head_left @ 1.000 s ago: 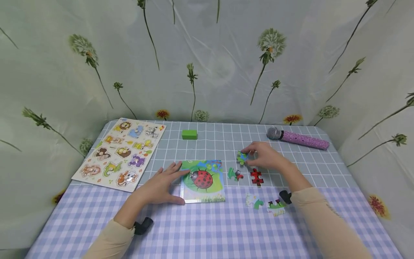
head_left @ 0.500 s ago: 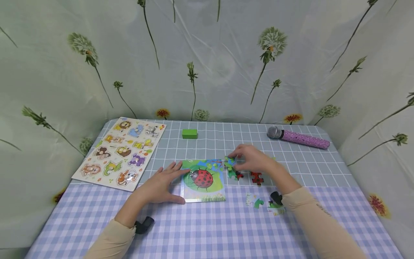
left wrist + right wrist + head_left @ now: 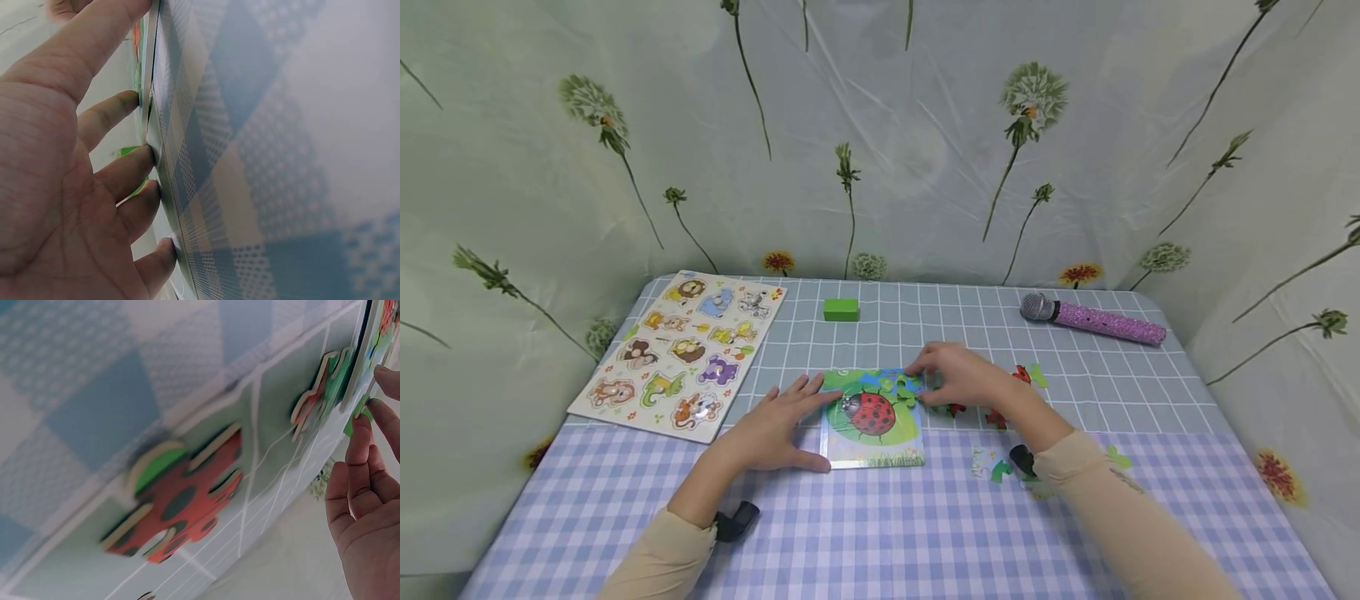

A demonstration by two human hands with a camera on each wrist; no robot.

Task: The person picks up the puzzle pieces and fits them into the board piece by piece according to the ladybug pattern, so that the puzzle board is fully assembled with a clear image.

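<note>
Five spread fingers of the left hand (image 3: 777, 425) rest at the left edge of the square ladybug puzzle (image 3: 872, 423), flat on the surface (image 3: 865, 542); the right hand (image 3: 961, 375) pinches a green-and-blue jigsaw piece (image 3: 907, 393) at the puzzle's upper right corner. Fitting that piece seems the current step; its tabs probably need lining up and pressing flat. The puzzle shows a red, black-spotted ladybug on a green leaf.

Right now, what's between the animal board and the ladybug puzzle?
In head view: the left hand, its fingers reaching over the left edge of the ladybug puzzle, plus cloth beside the animal board.
</note>
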